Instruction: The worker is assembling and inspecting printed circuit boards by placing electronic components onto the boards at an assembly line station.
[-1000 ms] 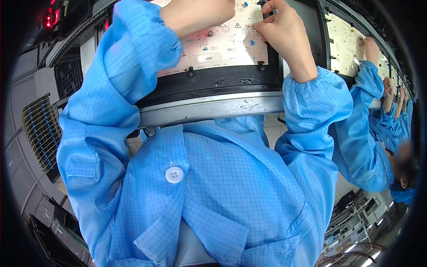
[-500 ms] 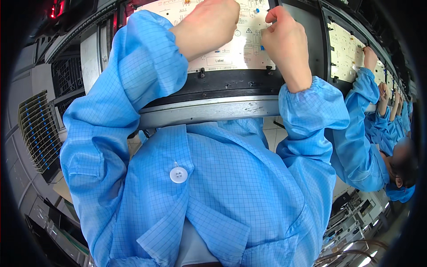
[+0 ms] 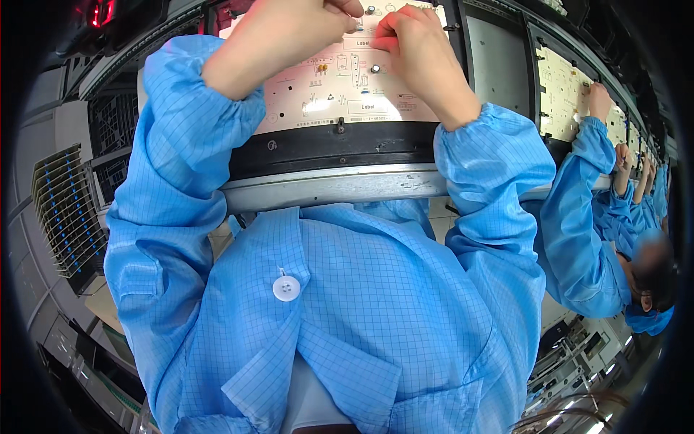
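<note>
Two hands show at the board: the left hand (image 3: 289,36) at 11 o'clock, the right hand (image 3: 425,65) at 1. The board (image 3: 332,85) at 12 visibly carries two round capacitors (image 3: 375,69) and two blue parts (image 3: 365,92). One button (image 3: 286,288) sits at 7, one rack (image 3: 69,210) at 9; boards beyond 2 blur past counting.

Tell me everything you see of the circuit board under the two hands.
The circuit board is a flat, pale cream sheet with dark printed outlines, glaring white near its lower edge. It lies in a black frame, a black clip at its near edge. It carries orange-yellow parts, small blue parts and round dark-topped parts. The left hand and right hand partly cover it; fingertip contact is unclear. Its far edge is out of view.
</note>
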The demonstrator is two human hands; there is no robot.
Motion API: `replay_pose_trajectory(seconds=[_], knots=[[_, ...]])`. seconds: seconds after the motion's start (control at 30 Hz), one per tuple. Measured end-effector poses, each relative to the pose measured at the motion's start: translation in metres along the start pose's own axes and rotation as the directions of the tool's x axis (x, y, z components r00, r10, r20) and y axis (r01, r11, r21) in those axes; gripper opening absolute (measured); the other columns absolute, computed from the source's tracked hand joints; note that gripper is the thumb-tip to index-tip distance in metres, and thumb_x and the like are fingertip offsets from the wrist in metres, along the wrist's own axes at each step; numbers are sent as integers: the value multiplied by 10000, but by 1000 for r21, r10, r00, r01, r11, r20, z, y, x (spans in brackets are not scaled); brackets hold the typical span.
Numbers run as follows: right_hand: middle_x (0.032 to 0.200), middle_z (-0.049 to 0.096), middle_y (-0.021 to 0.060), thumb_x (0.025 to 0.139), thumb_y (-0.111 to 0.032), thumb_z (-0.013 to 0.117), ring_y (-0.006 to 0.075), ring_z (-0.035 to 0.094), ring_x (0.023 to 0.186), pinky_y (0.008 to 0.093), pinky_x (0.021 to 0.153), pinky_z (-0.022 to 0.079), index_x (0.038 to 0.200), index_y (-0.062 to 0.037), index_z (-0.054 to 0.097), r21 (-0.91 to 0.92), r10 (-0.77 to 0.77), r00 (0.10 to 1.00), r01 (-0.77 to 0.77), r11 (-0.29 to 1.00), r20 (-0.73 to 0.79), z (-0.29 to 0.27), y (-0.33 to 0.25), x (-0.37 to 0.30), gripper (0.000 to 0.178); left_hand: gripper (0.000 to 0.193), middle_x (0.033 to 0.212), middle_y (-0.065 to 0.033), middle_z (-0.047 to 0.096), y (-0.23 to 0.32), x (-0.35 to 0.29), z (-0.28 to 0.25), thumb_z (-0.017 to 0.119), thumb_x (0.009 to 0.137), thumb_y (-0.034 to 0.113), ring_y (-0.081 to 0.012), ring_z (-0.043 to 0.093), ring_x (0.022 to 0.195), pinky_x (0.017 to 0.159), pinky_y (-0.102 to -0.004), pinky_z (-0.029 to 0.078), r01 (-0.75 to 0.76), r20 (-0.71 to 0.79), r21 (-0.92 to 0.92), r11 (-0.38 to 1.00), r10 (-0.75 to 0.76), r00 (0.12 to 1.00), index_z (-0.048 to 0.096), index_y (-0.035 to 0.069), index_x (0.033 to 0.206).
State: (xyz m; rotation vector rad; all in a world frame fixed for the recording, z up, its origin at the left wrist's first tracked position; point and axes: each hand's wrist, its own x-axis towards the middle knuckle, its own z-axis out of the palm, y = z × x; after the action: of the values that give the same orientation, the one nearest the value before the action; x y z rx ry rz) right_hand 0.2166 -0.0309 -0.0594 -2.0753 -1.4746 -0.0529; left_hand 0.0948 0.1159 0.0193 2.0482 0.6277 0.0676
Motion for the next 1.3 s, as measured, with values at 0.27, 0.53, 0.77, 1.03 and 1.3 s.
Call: replay_pose_trajectory(seconds=[0.27, 0.53, 0.77, 1.03, 1.3], knots=[[732, 674, 157, 843, 8, 653, 227, 668, 669, 333, 633, 513, 895, 44, 645, 429, 517, 843, -415, 802, -151, -60, 19, -25, 64, 166, 689, -245, 669, 0, 24, 52, 615, 724, 62, -310, 690, 649, 637, -388, 536, -172, 130, 40, 984, 166, 978, 712, -59, 782], [910, 702, 43, 946, -115, 663, 90, 622, 856, 207, 785, 474, 1041, 26, 691, 438, 553, 811, -434, 787, -191, -71, 40, -67, 173, 160, 662, -301, 610, 8, 56, 93, 597, 705, 58, -398, 668, 646, 632, -446, 516, -186, 218, 152, 971, 150, 964, 667, -83, 733], [914, 712, 49, 941, -116, 674, 100, 642, 860, 214, 796, 495, 1042, 27, 699, 422, 565, 796, -446, 789, -216, -74, 52, -73, 177, 203, 724, -316, 629, 20, 60, 104, 593, 745, 81, -433, 678, 717, 653, -455, 523, -147, 146, 157, 977, 124, 981, 660, -108, 780], [893, 728, 72, 912, -98, 697, 122, 671, 854, 236, 777, 518, 1081, 25, 687, 382, 528, 847, -470, 795, -56, -71, 64, -67, 209, 261, 806, -354, 636, 38, 61, 113, 595, 759, 89, -453, 687, 830, 728, -459, 539, -155, 95, 197, 968, 138, 986, 663, -136, 872], [710, 680, 162, 796, 4, 669, 240, 683, 662, 334, 641, 531, 879, 46, 664, 313, 618, 783, -571, 759, -68, -80, 30, -45, 93, 258, 805, -372, 620, 40, 59, 123, 591, 759, 81, -467, 679, 825, 718, -468, 538, -161, 131, 166, 973, 140, 981, 660, -142, 867]])
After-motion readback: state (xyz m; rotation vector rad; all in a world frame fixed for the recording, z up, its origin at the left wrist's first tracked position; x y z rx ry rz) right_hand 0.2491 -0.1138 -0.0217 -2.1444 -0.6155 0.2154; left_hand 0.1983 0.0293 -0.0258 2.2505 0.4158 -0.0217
